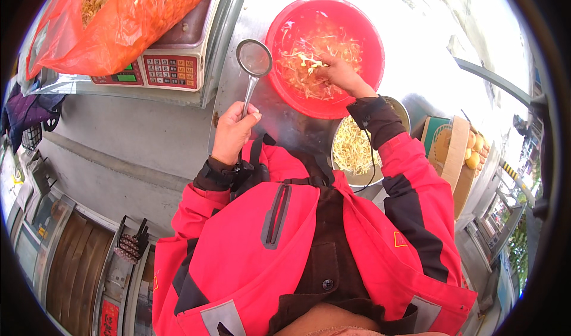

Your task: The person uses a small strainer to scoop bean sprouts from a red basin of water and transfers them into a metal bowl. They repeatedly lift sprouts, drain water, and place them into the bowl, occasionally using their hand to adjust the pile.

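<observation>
My left hand (pixel 235 133) grips the handle of a small round mesh strainer (pixel 254 58), held upright left of a red plastic basin (pixel 328 6). The basin holds water with bean sprouts (pixel 319 46) floating in it. Over the basin, my right hand (pixel 340 75) pinches a few sprouts with yellow heads between thumb and fingers. Partly beneath my right forearm stands a metal bowl (pixel 403 113) with a heap of pale yellow sprouts (pixel 354 146) in it.
On the glass-edged counter at upper left, an orange plastic bag (pixel 129 28) of sprouts rests on a digital scale (pixel 171 71). A cardboard box (pixel 450 153) and round yellow-orange fruit (pixel 473 157) are at the right. The basin stands on a metal table (pixel 285 126).
</observation>
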A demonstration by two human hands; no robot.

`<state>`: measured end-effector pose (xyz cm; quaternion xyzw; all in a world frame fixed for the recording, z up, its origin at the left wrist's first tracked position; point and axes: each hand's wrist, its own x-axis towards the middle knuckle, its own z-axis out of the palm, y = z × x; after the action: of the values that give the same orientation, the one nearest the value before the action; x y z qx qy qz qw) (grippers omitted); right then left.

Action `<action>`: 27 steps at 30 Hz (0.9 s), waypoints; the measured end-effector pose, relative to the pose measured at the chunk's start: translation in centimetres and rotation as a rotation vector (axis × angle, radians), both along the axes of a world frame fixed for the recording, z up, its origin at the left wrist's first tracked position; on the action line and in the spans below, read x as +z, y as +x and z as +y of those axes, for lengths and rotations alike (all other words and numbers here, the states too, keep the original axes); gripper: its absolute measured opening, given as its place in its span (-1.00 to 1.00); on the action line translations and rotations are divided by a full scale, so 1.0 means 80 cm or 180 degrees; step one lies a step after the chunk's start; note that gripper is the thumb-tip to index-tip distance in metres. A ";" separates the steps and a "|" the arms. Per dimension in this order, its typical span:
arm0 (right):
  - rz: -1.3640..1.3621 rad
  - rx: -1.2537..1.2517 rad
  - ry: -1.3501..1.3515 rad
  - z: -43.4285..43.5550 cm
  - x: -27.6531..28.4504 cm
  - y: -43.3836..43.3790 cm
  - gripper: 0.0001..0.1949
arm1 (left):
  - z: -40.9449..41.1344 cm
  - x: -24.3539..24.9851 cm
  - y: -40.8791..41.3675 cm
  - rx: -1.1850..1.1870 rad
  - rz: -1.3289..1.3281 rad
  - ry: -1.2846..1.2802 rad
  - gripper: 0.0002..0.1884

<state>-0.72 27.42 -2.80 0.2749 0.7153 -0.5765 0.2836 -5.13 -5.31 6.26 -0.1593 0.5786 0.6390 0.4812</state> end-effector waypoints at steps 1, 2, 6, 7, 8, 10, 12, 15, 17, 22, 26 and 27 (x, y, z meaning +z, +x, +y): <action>-0.0061 -0.0254 -0.0205 0.003 0.004 0.002 -0.60 | 0.000 -0.001 0.000 0.0004 -0.0003 0.0015 -0.92; -0.0208 -0.0401 -0.0329 0.006 0.008 0.004 -0.65 | -0.001 -0.001 0.000 0.0003 -0.0013 0.0006 -0.92; -0.0372 -0.0772 -0.0707 0.019 0.010 0.015 -0.76 | -0.001 -0.001 0.001 0.0023 -0.0053 0.0007 -0.92; -0.0432 -0.0838 -0.0774 0.022 0.008 0.017 -0.78 | -0.001 0.000 0.001 0.0033 -0.0063 0.0015 -0.92; -0.0492 -0.0904 -0.0842 0.025 0.007 0.019 -0.80 | 0.000 0.000 0.002 0.0032 -0.0046 0.0021 -0.92; -0.0481 -0.1052 -0.0869 0.032 -0.005 0.027 -0.82 | 0.000 -0.001 0.002 0.0022 -0.0006 0.0039 -0.92; -0.0442 -0.1180 -0.0846 0.034 -0.013 0.032 -0.83 | 0.001 -0.001 0.001 0.0010 -0.0034 0.0042 -0.92; -0.0429 -0.1418 -0.0878 0.030 -0.012 0.033 -0.83 | -0.001 -0.001 0.002 0.0013 -0.0057 0.0048 -0.91; -0.0538 -0.1680 -0.1087 0.026 -0.005 0.031 -0.84 | -0.003 -0.002 0.004 0.0028 -0.0056 0.0051 -0.91; -0.0554 -0.1920 -0.1456 0.027 0.010 0.036 -0.82 | 0.001 0.004 0.002 0.0040 -0.0073 0.0021 -0.91; -0.0226 -0.2259 -0.1539 0.025 0.036 0.054 -0.80 | 0.003 0.004 0.001 -0.0016 -0.0054 -0.0056 -0.92; -0.0089 -0.2264 -0.1592 0.028 0.048 0.063 -0.79 | 0.003 0.005 0.000 -0.0030 -0.0067 -0.0063 -0.92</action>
<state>4.32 29.66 1.01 0.4349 0.4105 -0.7900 0.1350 -5.10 -5.07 6.65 -0.1681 0.5805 0.6292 0.4887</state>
